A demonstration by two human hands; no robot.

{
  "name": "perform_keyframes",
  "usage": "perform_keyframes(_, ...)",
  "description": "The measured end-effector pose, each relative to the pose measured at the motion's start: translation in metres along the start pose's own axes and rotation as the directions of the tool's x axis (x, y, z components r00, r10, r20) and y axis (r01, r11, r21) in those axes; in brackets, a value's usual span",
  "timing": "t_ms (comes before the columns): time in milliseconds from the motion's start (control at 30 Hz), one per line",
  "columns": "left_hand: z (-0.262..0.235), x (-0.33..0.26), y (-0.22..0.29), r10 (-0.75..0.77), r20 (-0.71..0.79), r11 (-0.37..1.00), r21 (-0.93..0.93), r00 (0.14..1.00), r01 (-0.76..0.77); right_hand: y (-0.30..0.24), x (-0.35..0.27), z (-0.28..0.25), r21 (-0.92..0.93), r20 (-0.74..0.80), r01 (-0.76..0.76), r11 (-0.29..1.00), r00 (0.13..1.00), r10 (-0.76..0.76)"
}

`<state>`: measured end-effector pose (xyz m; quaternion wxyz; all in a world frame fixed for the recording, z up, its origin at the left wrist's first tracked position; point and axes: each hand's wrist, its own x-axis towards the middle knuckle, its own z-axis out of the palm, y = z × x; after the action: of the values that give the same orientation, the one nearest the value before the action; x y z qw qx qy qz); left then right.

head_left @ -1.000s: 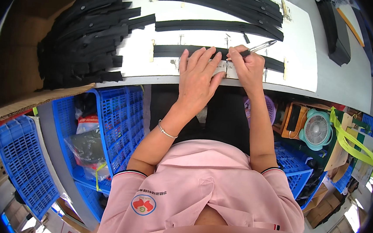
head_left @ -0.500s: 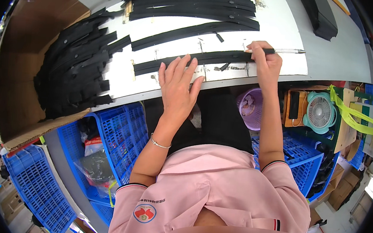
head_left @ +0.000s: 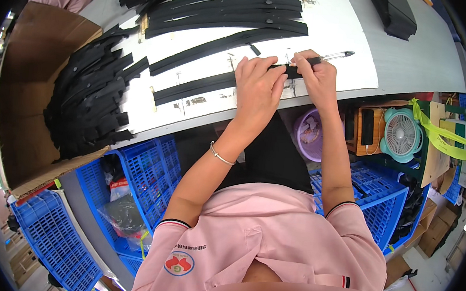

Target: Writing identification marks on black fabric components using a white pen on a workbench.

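Note:
A long black fabric strip lies across the white board. My left hand rests over its right part, fingers stretched along the strip and thumb by its near edge. My right hand is closed around a clear pen, whose dark tip points to the upper right. Its thumb and forefinger bend down at the strip's right end, and whether they pinch the fabric is unclear. Just beyond my left hand sits a small black piece. Further strips lie behind, roughly parallel.
On the left, a cardboard box stands beside a heap of black strips. A folded black piece lies at the back right. Below the table edge are blue crates, a purple basket and a green fan.
My left hand has slid right along the strip, close to my right hand. The pen has tilted further up. A second small black piece near the strip is no longer visible.

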<state>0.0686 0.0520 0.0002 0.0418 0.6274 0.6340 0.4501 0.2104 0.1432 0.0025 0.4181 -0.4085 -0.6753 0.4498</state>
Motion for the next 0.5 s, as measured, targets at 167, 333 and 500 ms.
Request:
perform_keyframes(167,0.007,0.000,-0.001,0.005,-0.023,0.999,0.034,1.000,-0.004,0.003,0.000,-0.001,-0.129,0.031,0.043,0.991,0.999,-0.040)
perform_keyframes(333,0.009,0.000,-0.001,0.003,-0.024,0.999,0.045,1.000,-0.002,-0.003,-0.002,-0.002,-0.175,-0.001,0.054,0.983,0.998,-0.055)
perform_keyframes(500,0.010,0.000,-0.002,0.007,-0.029,0.999,0.045,1.000,-0.005,-0.002,-0.004,-0.005,-0.067,0.038,0.064,0.996,0.997,-0.062)
